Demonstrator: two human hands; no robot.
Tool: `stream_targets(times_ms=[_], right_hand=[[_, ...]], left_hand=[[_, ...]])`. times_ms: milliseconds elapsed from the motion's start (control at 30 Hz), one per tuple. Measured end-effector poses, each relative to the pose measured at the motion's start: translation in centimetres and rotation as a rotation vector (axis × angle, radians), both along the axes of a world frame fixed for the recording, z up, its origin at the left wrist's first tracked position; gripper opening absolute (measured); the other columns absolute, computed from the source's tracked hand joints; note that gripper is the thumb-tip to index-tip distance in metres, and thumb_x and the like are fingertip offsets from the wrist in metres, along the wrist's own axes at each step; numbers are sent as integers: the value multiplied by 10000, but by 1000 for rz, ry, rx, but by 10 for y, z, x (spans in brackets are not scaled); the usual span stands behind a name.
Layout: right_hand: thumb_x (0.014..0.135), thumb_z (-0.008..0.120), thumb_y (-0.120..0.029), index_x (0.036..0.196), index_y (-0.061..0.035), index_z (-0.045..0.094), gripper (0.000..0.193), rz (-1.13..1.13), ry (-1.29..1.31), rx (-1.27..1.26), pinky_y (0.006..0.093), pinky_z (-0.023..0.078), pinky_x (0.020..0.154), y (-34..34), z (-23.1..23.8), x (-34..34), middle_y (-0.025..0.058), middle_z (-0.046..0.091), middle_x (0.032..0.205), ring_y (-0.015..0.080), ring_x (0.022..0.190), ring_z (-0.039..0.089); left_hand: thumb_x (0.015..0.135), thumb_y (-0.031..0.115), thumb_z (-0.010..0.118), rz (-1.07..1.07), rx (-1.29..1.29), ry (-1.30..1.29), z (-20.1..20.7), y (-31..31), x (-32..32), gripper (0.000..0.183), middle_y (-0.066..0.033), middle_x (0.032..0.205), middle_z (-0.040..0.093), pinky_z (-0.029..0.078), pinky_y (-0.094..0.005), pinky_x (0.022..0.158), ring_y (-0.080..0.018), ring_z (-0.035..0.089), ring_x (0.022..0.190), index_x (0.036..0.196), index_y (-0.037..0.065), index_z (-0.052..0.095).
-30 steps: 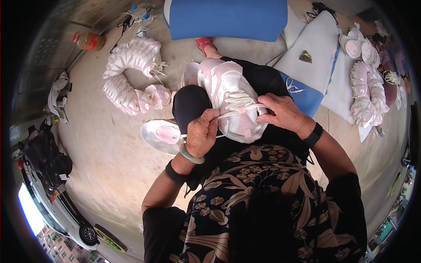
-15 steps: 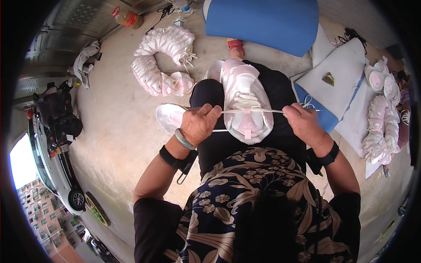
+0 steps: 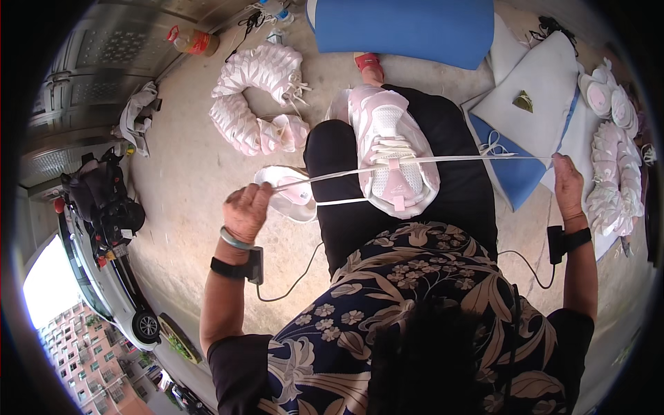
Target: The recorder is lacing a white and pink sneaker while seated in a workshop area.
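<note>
– On the lap, how does the shoe (image 3: 398, 185) stand?

– Top side up, its toe pointing away, I think. The lace (image 3: 449, 158) already crosses the throat in several flat white rows, so I'd call the threading largely done. No bow shows; that part looks undone.

– And each grip?

– The left grip (image 3: 246, 211) is closed, fingers pinching one lace end. The right grip (image 3: 568, 183) is closed on the other, well out to its side. Between them the strand runs thin and nearly straight.

– What's the shoe made of?

– Open white mesh, smooth pale pink panels and a small pink pull tab; the material itself I can't tell.

– Beyond it?

– Beside the left knee, a second shoe (image 3: 299, 197) lies on the rough concrete floor (image 3: 180, 200). Farther off, pink-and-white uppers (image 3: 232, 124) nest in a ridged arc, and a smooth blue mat (image 3: 408, 28) curves past the feet.
</note>
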State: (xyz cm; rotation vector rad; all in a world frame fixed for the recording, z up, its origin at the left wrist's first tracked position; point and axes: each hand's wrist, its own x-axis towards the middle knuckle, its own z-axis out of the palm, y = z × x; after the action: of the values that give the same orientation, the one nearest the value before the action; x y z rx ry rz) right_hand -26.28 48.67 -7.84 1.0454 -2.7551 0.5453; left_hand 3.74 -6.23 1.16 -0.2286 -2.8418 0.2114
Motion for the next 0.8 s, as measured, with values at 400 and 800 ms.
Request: stream_targets(times_ms=[400,800], right_hand=[[926,482,-205,975,-25,605,224,-350,-40,-27,287,474,575,19,27,-57,88,582,656,186,582,574],[884,573,-371,732,-78,584,330,-155,-1603,-661,193,191,429,-178,26,72,-86,352,581,16,473,247]], left_hand=[[873,187,557,647,-11,184,18,-128,30,85,-115,659,576,451,-380,501,-322,573,575,850,112,591],[924,187,517,671,1901,-637,-53,88,-56,169,-5,601,557,263,-164,361,-37,398,398,856,63,609]])
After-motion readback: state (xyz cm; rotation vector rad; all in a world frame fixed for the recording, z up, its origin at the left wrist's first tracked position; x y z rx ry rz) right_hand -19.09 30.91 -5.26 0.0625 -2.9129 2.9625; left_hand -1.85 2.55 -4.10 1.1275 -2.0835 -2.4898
